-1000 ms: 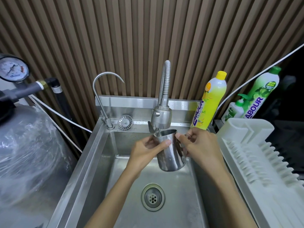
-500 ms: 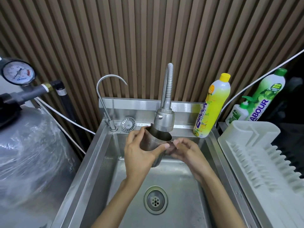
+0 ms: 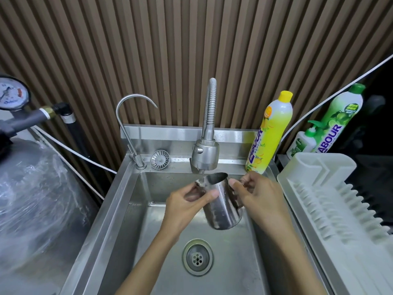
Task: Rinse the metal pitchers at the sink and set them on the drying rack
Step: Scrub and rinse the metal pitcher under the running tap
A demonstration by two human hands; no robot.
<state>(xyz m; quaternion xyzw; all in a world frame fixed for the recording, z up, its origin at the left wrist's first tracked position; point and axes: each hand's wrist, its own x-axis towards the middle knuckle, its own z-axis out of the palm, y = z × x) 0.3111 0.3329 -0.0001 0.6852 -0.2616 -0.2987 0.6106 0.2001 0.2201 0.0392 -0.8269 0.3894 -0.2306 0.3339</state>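
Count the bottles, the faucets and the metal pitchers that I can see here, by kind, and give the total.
3 bottles: yellow dish soap bottle, green dish soap bottle, small pump bottle
2 faucets: gooseneck tap, flexible spray faucet
1 metal pitcher
Total: 6

Drying rack [image 3: 331, 201] runs off the right edge, pressure gauge [image 3: 12, 92] off the left.

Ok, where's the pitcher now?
Head view, centre: the pitcher is over the sink, tilted under the spray faucet, held between the left hand and right hand.
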